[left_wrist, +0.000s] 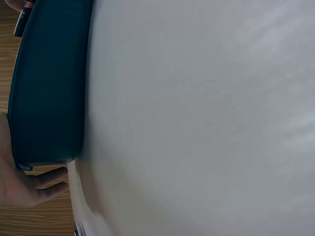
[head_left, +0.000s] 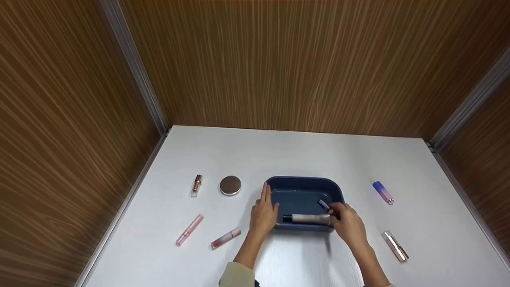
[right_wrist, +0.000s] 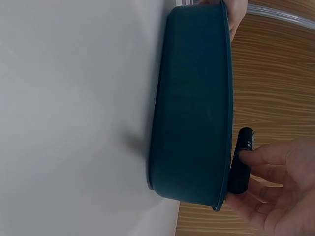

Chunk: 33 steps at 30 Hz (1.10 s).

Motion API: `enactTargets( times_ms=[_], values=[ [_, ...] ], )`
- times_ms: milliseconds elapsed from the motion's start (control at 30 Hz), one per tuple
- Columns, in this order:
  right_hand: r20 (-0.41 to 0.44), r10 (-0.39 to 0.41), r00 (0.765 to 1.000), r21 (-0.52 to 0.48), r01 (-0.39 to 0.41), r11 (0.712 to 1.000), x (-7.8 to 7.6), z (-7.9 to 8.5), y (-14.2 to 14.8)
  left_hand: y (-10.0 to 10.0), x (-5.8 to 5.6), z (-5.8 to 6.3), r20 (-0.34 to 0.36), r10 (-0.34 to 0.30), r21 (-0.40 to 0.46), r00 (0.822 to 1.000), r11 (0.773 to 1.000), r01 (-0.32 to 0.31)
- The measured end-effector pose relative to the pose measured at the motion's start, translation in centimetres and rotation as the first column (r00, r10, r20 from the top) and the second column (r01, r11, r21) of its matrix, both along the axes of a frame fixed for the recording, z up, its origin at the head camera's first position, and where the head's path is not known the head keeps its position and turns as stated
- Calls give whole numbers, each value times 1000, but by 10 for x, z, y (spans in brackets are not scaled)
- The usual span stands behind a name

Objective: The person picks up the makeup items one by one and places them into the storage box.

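A dark blue rectangular tray (head_left: 297,228) sits on the white table. My left hand (head_left: 263,213) rests along its left end, fingers straight against the wall. In the left wrist view, the fingers of the left hand (left_wrist: 34,184) lie at the tray's end. At the tray's right side, my right hand (head_left: 350,224) pinches a small black lipstick tube (head_left: 324,205) above the inside. The right wrist view shows thumb and fingers round the lipstick tube (right_wrist: 241,160), just over the rim. A silver-beige squeeze tube (head_left: 310,219) with a black cap lies in the tray along the near wall.
Left of the tray are a round brown compact (head_left: 230,185), a small lip gloss (head_left: 196,185), a pink tube (head_left: 189,230) and a red-and-pink lip gloss (head_left: 226,238). To the right lie a blue-pink lipstick (head_left: 383,193) and a rose-gold lipstick (head_left: 395,246). Wood-grain panels (head_left: 279,71) enclose the table.
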State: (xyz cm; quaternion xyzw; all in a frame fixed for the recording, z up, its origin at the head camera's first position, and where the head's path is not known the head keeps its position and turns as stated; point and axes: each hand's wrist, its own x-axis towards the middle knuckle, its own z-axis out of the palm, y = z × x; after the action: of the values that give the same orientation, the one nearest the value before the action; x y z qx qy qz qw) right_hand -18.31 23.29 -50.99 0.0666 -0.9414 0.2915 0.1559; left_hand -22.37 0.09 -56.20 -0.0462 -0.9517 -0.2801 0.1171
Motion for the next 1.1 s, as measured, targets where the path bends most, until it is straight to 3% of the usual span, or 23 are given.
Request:
enactTargets(
  times_ms=[267,600,1100],
  values=[
    [-5,23,1000,15,-23,1000,-3,-1,-5,0,0,1,11,4,1,1000,1000,-4],
    [0,54,999,18,-54,998,-5,-3,-8,0,0,-1,-43,-1,-44,999,999,-1],
    [18,64,998,19,-64,998,-7,-6,-12,1,0,0,-34,9,-39,999,999,-10]
  ],
)
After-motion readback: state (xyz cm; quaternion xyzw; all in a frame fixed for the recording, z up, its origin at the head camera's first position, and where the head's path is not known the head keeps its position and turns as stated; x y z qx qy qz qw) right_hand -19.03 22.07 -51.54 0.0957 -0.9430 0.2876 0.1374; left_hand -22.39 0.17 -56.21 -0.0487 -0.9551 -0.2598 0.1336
